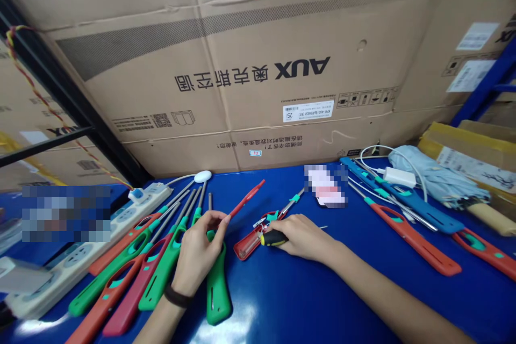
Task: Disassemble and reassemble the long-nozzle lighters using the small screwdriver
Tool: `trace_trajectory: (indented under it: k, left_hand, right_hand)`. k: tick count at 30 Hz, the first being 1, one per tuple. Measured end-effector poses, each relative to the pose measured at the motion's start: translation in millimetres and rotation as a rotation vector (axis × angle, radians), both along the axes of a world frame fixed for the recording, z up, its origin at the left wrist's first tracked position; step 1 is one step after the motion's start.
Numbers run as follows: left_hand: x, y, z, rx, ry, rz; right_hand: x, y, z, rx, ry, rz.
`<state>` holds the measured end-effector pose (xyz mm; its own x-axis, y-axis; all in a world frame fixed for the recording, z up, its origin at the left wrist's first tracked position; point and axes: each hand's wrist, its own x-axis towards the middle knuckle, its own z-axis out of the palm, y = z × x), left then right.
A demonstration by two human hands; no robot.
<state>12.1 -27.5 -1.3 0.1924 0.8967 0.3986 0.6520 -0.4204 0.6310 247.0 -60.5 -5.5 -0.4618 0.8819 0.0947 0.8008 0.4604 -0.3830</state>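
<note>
My left hand [200, 244] pinches a thin red casing half [248, 198], raised above the table and tilted up to the right. Below it lies an opened red gas lighter [246, 247], its clear fuel tank and inner parts exposed and its metal tube pointing up to the right. My right hand [304, 236] is closed around a black-and-yellow screwdriver [273, 238], whose shaft sticks out to the right. The fingertips of that hand are at the opened lighter's inner parts; whether they grip any is hidden.
Several long lighters [129, 285] in green, red and orange lie to the left beside a power strip [116, 226]. More lighters [415, 236] lie right, near a phone [324, 185], a white charger [399, 177] and a folded umbrella [435, 177]. A large cardboard box [250, 27] stands behind.
</note>
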Motion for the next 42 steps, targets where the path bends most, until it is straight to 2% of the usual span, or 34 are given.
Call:
trace_trajectory:
  k: [9,13,16,20,24,26,28,30,33,35,39,42]
  left_hand:
    - [-3,1,1.7,0.02,-0.056,0.044]
    - [-4,0,-0.8,0.031,-0.088,0.037]
    - [-4,0,-1.5,0.016,-0.163,0.042]
    - [0,-1,1.8,-0.158,-0.335,-0.032]
    - [6,-4,3.7,-0.387,-0.373,-0.164]
    - [9,-5,2.2,-0.51,-0.375,-0.232]
    - [11,-7,-0.2,-0.537,-0.353,-0.249]
    - [11,-8,-2.4,-0.458,-0.264,-0.207]
    - [11,-9,-3.0,-0.192,-0.033,-0.113]
    - [13,-12,-1.9,-0.023,0.084,-0.104]
    - [30,-25,0.3,0.084,0.225,-0.259]
    - [53,-31,-1.0,0.144,0.433,-0.377]
  right_hand:
    - [-22,7,20.8,0.014,-0.033,0.021]
    - [-36,16,23.8,0.019,-0.017,0.033]
    - [-34,20,25.5,0.028,0.044,0.018]
    - [-14,20,30.6,0.111,0.186,-0.107]
    - [7,16,32.1,0.232,0.396,-0.23]
    - [14,13,28.8,0.221,0.446,-0.259]
    - [19,13,23.1,0.176,0.432,-0.28]
    - [20,14,17.0,0.153,0.416,-0.293]
    - [20,16,12.1,0.15,0.4,-0.284]
    - [20,15,13.1,0.15,0.39,-0.279]
    - [23,12,20.7,0.175,0.379,-0.297]
    - [30,12,25.2,0.225,0.369,-0.354]
